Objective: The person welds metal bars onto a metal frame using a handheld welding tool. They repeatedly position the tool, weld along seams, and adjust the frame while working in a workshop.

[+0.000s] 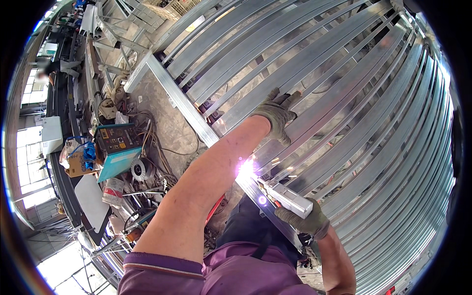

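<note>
Right hand gripping one tool, left hand at bars, one arc

No legible text, panel lettering (blurred)

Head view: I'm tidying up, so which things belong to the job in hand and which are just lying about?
In use:
silver tool, in the right hand
metal slats, beneath the left hand
frame rail, bright spark at it

Lying about, apparently:
white panel
bucket
crate
cardboard box
</note>
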Available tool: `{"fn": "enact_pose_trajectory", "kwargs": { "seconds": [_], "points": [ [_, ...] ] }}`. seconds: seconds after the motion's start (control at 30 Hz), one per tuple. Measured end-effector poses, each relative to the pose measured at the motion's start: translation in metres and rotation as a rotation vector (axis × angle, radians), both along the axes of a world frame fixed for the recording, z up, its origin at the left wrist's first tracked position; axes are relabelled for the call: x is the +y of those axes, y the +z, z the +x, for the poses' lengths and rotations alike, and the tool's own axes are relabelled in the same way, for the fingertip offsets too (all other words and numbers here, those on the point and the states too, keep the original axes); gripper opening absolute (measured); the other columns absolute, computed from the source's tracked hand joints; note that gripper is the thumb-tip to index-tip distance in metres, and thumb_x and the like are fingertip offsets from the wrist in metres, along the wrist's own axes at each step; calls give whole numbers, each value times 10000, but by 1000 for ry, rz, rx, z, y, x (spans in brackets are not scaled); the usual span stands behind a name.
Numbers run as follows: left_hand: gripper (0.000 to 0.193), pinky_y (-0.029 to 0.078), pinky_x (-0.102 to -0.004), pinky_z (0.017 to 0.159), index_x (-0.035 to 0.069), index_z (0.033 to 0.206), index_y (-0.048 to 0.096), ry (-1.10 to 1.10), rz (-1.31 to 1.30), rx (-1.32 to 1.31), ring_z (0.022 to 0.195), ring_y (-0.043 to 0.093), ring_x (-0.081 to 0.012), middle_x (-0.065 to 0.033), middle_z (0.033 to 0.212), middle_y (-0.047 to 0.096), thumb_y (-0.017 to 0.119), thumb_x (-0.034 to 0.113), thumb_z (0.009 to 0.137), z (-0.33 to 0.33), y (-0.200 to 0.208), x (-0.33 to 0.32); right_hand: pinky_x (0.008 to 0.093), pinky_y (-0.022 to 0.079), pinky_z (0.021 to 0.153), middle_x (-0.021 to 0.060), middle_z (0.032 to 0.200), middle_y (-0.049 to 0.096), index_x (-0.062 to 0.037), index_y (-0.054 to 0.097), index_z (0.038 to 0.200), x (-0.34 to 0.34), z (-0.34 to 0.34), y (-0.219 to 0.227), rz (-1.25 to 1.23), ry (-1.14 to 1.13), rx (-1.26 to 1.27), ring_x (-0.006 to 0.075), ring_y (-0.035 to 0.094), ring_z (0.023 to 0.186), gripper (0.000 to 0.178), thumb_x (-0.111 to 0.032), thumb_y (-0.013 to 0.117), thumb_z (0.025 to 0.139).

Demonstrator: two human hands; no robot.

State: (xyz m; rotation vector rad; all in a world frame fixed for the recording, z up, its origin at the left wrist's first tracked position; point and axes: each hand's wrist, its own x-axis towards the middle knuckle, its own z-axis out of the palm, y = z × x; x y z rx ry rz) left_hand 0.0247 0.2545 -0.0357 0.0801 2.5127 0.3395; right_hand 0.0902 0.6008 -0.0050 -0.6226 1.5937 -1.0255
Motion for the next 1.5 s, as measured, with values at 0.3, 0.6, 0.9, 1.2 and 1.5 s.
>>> {"fn": "enact_pose_trajectory", "kwargs": {
  "seconds": [0.3, 0.6, 0.9, 1.2, 1.5],
  "points": [
    [1053, 37, -519, 1432, 241, 1654, 589, 17, 3, 16, 1749, 136, -308, -122, 1904, 65, 876, 729, 766, 1, 0, 2, 348, 644, 922, 95, 1133, 863, -78, 825, 1280, -4, -4, 16, 112, -34, -96, 184, 823, 1077, 484, -396, 940, 934],
    [992, 42, -562, 1416, 244, 1629, 611, -14, 4, 17, 1753, 119, -309, -154, 1903, 3, 859, 709, 790, 0, -4, 0, 349, 647, 859, 112, 1075, 863, -64, 820, 1282, 3, 1, 11, 30, -59, -70, 195, 830, 988, 487, -402, 925, 948],
    [991, 34, -564, 1413, 220, 1632, 609, -4, 32, 16, 1757, 86, -306, -160, 1902, 11, 851, 699, 799, 0, -3, -2, 346, 648, 845, 125, 1093, 858, -58, 801, 1319, 11, 6, 12, 98, -51, -65, 198, 827, 973, 488, -378, 912, 968],
    [1050, 4, -530, 1422, 199, 1693, 529, 11, 10, -22, 1759, 64, -311, -132, 1907, -14, 837, 714, 831, 2, 3, 2, 302, 580, 686, 5, 909, 795, -32, 799, 1296, 52, 19, 45, 189, -168, -53, 82, 700, 778, 415, -266, 925, 977],
    [1130, 75, -513, 1423, 139, 1794, 276, -5, -197, 53, 1758, 82, -319, -154, 1901, 56, 776, 672, 932, 13, 24, 39, 298, 586, 691, -9, 917, 796, -33, 787, 1319, 109, 25, 72, 200, -336, -125, 73, 703, 779, 412, -215, 924, 975]
  ]
}}
